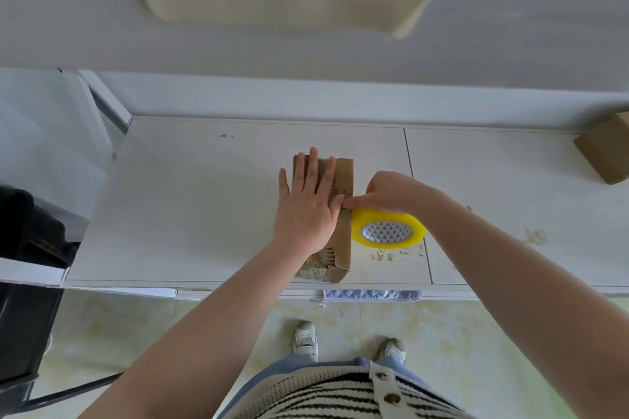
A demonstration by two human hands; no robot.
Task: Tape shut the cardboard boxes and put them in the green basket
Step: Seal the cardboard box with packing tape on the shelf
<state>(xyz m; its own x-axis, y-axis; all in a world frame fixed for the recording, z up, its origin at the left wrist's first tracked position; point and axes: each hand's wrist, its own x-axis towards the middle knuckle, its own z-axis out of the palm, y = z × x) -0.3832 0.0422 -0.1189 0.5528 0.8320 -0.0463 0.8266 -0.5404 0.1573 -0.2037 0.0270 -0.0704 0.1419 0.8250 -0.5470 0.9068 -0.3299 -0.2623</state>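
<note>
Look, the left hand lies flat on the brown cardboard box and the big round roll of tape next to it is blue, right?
Not quite. The round roll of tape is yellow, not blue, as the head view shows. The rest holds: the left hand lies flat on the brown cardboard box, and the roll sits right beside that box, under the right hand.

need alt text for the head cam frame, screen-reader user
Seen from above, a person's left hand presses flat on a cardboard box on a white table, while the right hand holds a yellow tape roll at the box's right side, fingers pinching at its top edge. A second cardboard box sits at the table's far right.
</note>
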